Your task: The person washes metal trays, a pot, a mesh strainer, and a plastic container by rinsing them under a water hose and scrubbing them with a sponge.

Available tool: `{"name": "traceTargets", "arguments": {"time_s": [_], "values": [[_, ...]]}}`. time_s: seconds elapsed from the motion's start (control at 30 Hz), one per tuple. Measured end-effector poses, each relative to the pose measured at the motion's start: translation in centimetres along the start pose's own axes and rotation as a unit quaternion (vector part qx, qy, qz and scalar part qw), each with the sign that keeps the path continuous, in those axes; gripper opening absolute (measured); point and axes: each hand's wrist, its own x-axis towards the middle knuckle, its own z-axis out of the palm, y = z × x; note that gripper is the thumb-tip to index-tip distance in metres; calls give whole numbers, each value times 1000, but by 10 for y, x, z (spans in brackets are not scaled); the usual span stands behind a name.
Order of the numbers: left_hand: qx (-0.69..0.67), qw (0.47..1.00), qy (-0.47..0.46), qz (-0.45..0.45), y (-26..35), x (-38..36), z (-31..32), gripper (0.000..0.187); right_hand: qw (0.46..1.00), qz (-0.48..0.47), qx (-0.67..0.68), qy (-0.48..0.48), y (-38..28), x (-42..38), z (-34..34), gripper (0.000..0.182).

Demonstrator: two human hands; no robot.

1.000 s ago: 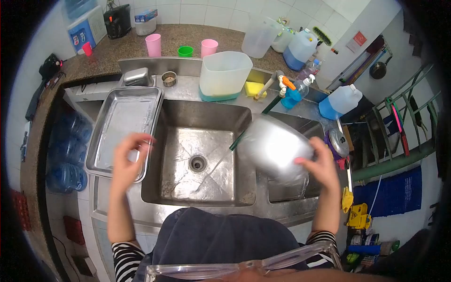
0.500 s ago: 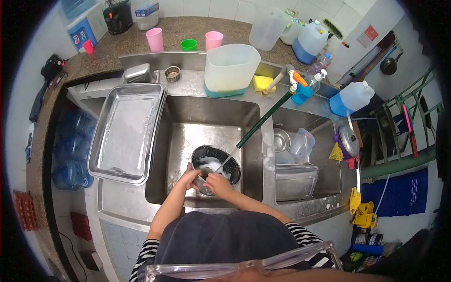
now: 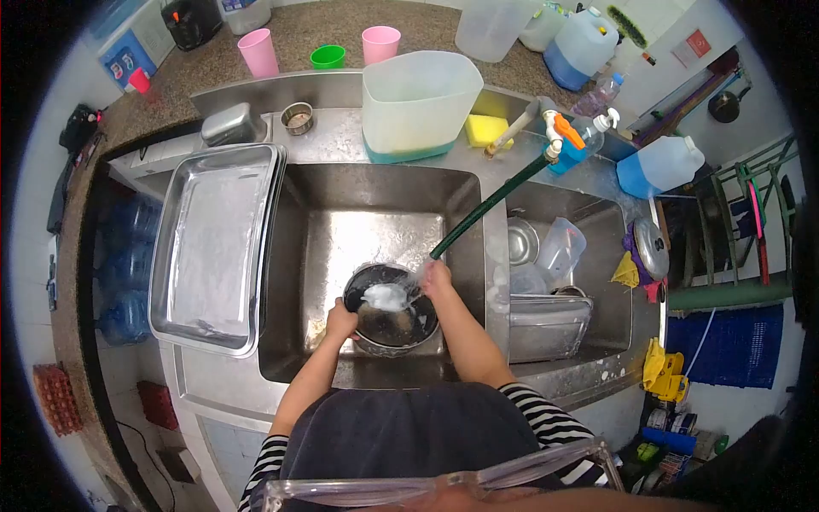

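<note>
Right grip [image 3: 437, 280] slid up from pot's [image 3: 399, 328] near side to hose [image 3: 486, 209] end, fingers curled, can't tell if holding. Left grip [image 3: 341, 322] pinched on pot's left rim. Pot's in big sink [image 3: 375, 226], foam [image 3: 386, 297] inside.

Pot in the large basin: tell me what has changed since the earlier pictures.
The pot, absent from the large basin at first, sits there now. From its near edge, the left hand moved to its left rim; the right hand moved forward to the end of the green hose. Trays and sponge stayed put.
</note>
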Motion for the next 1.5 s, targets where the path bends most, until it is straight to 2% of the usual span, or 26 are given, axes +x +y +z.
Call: {"name": "traceTargets", "arguments": {"time_s": [0.03,0.07,0.1,0.13,0.17,0.23,0.27,0.3,0.37,0.5,0.57,0.63,0.77,0.83,0.9,0.97,1.0,1.07,1.1,1.17,1.2,1.27,1.33,1.37,1.47,1.5], "values": [[-1,1000,-2,-1,0,4,1,43,1000,0,-1,2,-3,-16,2,20],[107,994,16,24,-2,10,2,43,981,-169,-93,28,-6,-32,3,21],[214,975,32,48,-2,12,3,42,924,-331,-183,52,-8,-36,0,23],[243,968,29,63,-2,13,2,44,926,-353,-132,-22,-13,-29,0,21],[241,968,25,61,-4,16,3,44,926,-351,-135,-19,-19,-27,-1,21],[291,953,13,81,-3,24,4,44,938,-255,-183,-146,-44,-52,14,19],[304,949,2,82,2,25,4,42,916,-283,-232,-167,-41,-42,17,18],[305,949,4,86,7,26,4,42,905,-302,-264,-141,-38,-48,27,17],[324,942,13,85,13,26,4,33,929,-258,-191,-185,-30,-63,39,15],[332,937,30,103,23,40,4,25,936,-262,-150,-179,-27,-71,43,15],[363,927,12,94,36,42,6,20,932,-233,-201,-191,-32,-77,40,17],[369,922,16,113,32,56,17,20,936,-224,-191,-194,-34,-85,31,18],[327,928,-2,181,36,46,32,20,928,-249,-214,-178,-39,-70,20,19],[335,901,29,274,37,39,37,17,928,-260,-213,-161,-41,-56,20,18],[319,910,14,266,39,31,33,17,911,-322,-236,-102,-40,-26,17,17],[235,907,86,340,40,19,24,15,905,-326,-261,-81,-41,-15,13,17],[236,906,87,340,36,19,22,15,904,-323,-272,-74,-42,-17,13,17],[177,855,100,476,25,21,17,17,903,-316,-284,-71,-41,-21,12,17],[176,855,102,476,20,21,17,17,902,-317,-285,-72,-40,-27,12,17],[214,805,34,553,11,21,19,11,928,-249,-240,-136,-37,-45,14,16],[276,785,-7,555,17,11,17,4,936,-216,-227,-161,-40,-64,21,15],[298,765,-20,570,25,4,20,2,937,-209,-213,-180,-39,-76,28,15],[367,710,-42,600,27,6,23,6,937,-207,-188,-207,-37,-71,28,16],[367,709,-39,601,28,5,23,6,936,-210,-189,-209,-37,-69,30,16],[439,586,-79,676,17,-4,32,6,940,-237,-175,-172,-37,-56,30,18],[441,586,-78,676,13,-9,33,6,934,-254,-192,-162,-39,-50,28,18]]}}
